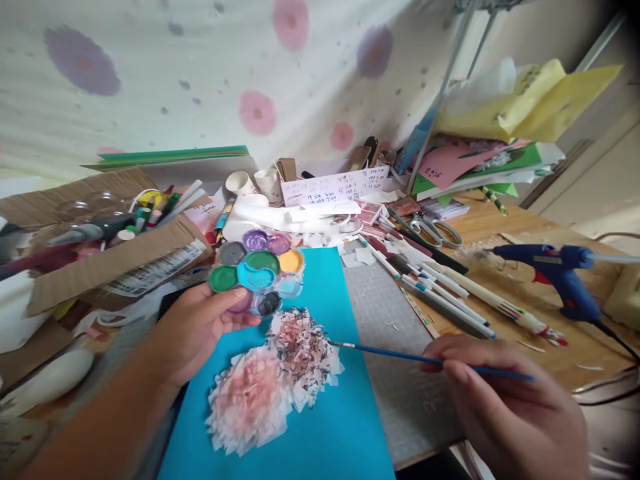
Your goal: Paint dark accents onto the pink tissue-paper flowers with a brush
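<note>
My left hand [200, 327] grips a flower-shaped paint palette [257, 272] by its near edge, thumb on top. Its round wells hold purple, pink, yellow, green, grey, black and light blue paint. Between the thumb and fingers of my right hand [500, 393] is a thin blue paintbrush [395, 353], pointing left. The brush tip meets the right side of a ruffled paper flower [303, 353] whose petal edges are marked dark. Nearer to me lies a second ruffled flower [250, 400], pale pink with white edges. Both rest on a bright blue sheet [345, 427].
A grey cutting mat [400, 400] lies under the sheet. On the right are several pens [450, 300], scissors [437, 230] and a blue glue gun [560, 263] with its cord. A cardboard box [125, 267] of supplies stands left; paper cups [240, 183] are behind.
</note>
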